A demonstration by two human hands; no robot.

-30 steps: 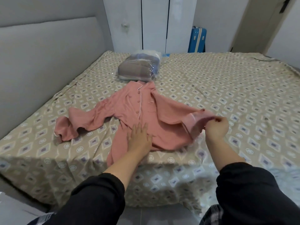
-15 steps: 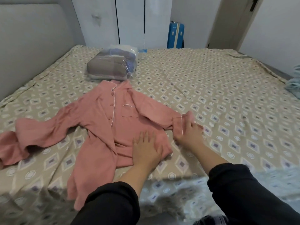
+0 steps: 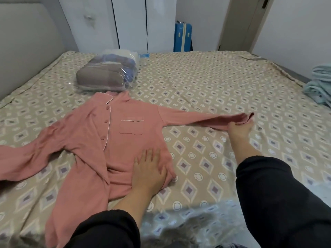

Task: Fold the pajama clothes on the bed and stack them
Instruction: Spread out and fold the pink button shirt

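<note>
Far out to the left of my pressing hand the loose sleeve [image 3: 26, 158] lies rumpled and bent on the bed [image 3: 215, 83], not yet laid straight. Nearer in, the pajama top [image 3: 125, 140] lies face up with its buttons and chest pocket showing. The front panel on that side is turned over and creased, and its lower part trails toward the bed's near edge. My left hand [image 3: 149, 173] lies flat on the hem, fingers straight and spread, gripping nothing and only pressing the cloth down so the body stays put. From the shoulder beyond that hand, the stretched sleeve [image 3: 197, 119] runs out taut to my right hand [image 3: 239, 130], whose fingers are curled up and pinch the cuff [image 3: 245, 117], lifted just off the sheet. Past that hand, at the bed's right edge, a light blue pile [image 3: 320, 86] of cloth sits well apart; I cannot tell if it belongs to the set. As I judge it, the job is barely begun. The top is only being spread, no fold has been made in it, nothing is stacked, and the rumpled side wants smoothing before either sleeve gets turned in.
</note>
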